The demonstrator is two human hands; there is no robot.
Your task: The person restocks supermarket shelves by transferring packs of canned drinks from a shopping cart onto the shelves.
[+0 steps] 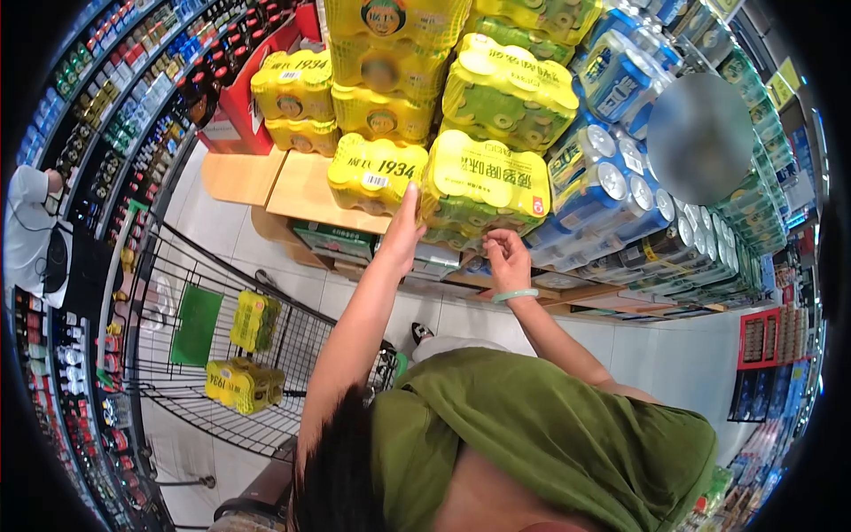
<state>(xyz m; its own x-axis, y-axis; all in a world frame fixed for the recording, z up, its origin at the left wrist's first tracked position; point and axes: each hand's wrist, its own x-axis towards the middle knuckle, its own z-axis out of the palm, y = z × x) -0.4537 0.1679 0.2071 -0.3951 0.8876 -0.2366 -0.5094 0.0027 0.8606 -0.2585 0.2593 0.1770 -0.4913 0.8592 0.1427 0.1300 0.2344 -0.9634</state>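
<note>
My left hand [405,232] lies against the left side of a yellow-green shrink-wrapped can pack [486,182] at the front of the display, its fingers stretched out and pointing up. By the lower front edge of that same pack is my right hand [509,255], with its fingers curled together and a pale bracelet on the wrist. Whatever those fingers hold, if anything, is too small to make out. A yellow "1934" pack [372,173] stands just left of my left hand on the wooden display [310,195].
A wire shopping cart [168,390] with two yellow can packs [255,321] stands at the lower left. Blue can packs [612,182] are stacked to the right. Another person [40,230] is at the far left by the shelves. Taller yellow stacks [390,71] rise behind.
</note>
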